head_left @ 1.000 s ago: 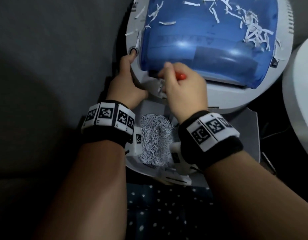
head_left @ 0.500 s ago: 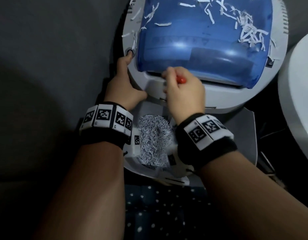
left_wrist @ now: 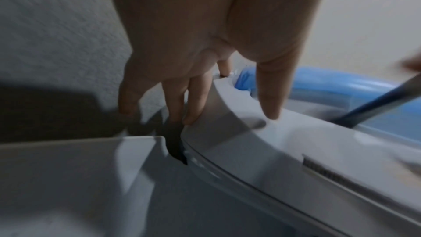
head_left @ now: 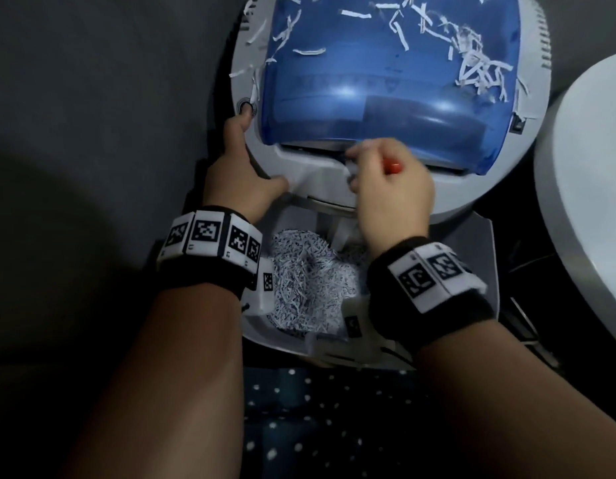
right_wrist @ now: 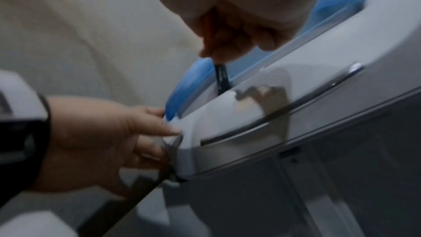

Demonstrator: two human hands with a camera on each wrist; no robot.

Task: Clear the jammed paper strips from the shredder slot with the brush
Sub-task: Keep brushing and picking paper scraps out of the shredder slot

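Right hand (head_left: 391, 188): clenched round the brush (right_wrist: 221, 78), centre of the head view; orange handle end (head_left: 393, 166) poking out above the fist.
Brush tip: dark, down in the shredder slot (head_left: 313, 146) under the blue cover (head_left: 386, 70).
Left hand (head_left: 242, 174): fingers straight, released, pressing the grey shredder (head_left: 507, 188) rim, left of centre.
Paper strips (head_left: 479, 67): scattered on the cover, upper right.
Shredded paper (head_left: 306, 278): heaped in the bin (head_left: 486, 257), between the wrists.

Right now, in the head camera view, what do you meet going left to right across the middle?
Grey wall → left hand on the shredder's edge → right hand gripping the brush → white round object.
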